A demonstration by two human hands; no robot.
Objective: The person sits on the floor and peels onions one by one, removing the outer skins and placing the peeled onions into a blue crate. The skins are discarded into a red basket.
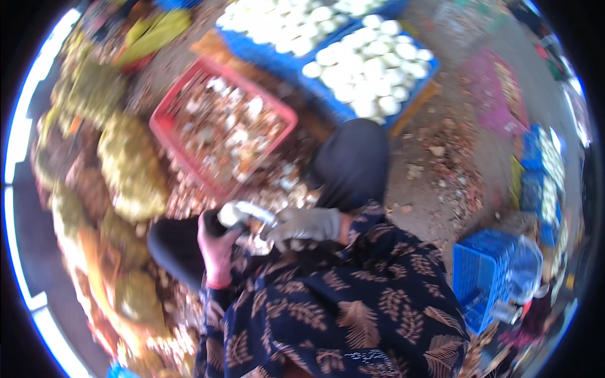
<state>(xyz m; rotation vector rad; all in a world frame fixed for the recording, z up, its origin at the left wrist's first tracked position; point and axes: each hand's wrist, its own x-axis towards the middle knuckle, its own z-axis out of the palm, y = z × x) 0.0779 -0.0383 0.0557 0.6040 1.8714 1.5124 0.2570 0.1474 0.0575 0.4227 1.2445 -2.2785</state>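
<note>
My left hand (218, 250), in a pink and black glove, grips a peeled white onion (230, 215) above my lap. My right hand (305, 229) wears a grey glove and is closed around a knife. The bright knife blade (255, 210) reaches left to the onion and appears to touch it; blur hides the exact contact. Most of the knife's handle is covered by my fingers. Just beyond my hands stands a red plastic crate (177, 165) holding onion skins and trimmings (227, 127). Loose peelings (283, 189) lie on the floor between the crate and my knees.
Blue crates (326, 101) heaped with peeled white onions (373, 66) stand ahead. Yellow mesh sacks (130, 165) crowd the left. A blue crate (479, 279) lies on its side at right, near a clear plastic container (524, 269). A pink mesh sack (494, 94) and scattered skins (453, 160) lie farther out.
</note>
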